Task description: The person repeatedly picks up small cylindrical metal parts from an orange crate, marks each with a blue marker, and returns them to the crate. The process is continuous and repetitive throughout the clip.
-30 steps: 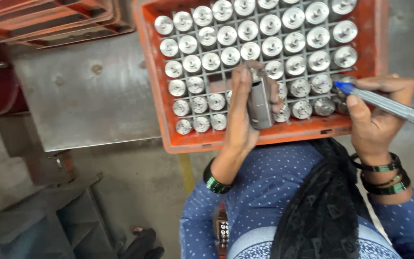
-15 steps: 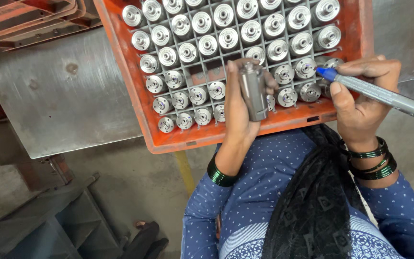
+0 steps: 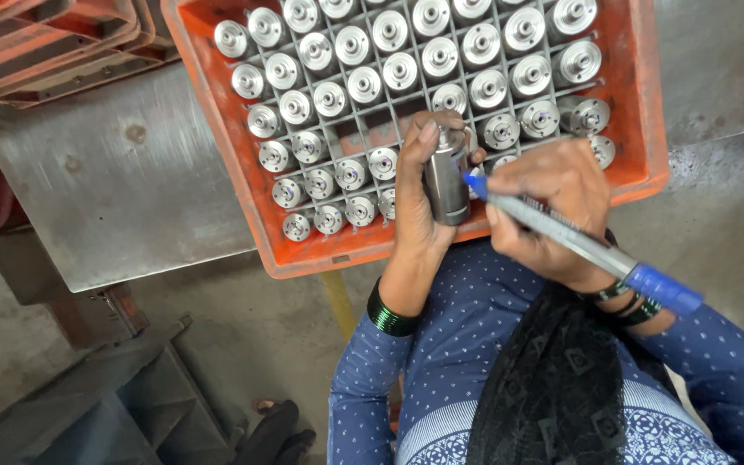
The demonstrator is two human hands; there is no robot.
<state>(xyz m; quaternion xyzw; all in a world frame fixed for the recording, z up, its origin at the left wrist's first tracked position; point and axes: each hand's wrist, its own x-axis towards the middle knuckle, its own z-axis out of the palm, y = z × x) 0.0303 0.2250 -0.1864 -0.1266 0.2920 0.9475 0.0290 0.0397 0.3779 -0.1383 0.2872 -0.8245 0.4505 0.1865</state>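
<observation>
— While the left hand is wrapped shut round that steel cylinder, where exactly is the part?

— Upright in the fist, lifted just above the near edge of the orange crate, thumb on one side, fingers on the other. The crate sits on a grey metal counter, by its near edge.

— And the right hand?

— Closed in a writing grip on a blue-tipped marker, its tip touching the cylinder's side, a little below the top.

— How would you say the piece handles?

— Solid machined metal by the look of it, so I'd judge it heavy for its size, rigid, and smooth enough to slip. Not fragile. The plain middle of the barrel is the sensible place to hold, as it is held now, leaving the upper side free for the pen.

— The rest of the crate?

— Rows of like parts standing in a grid of dividers, one cell near the middle showing bare. More orange crates are stacked at the far left corner.
</observation>
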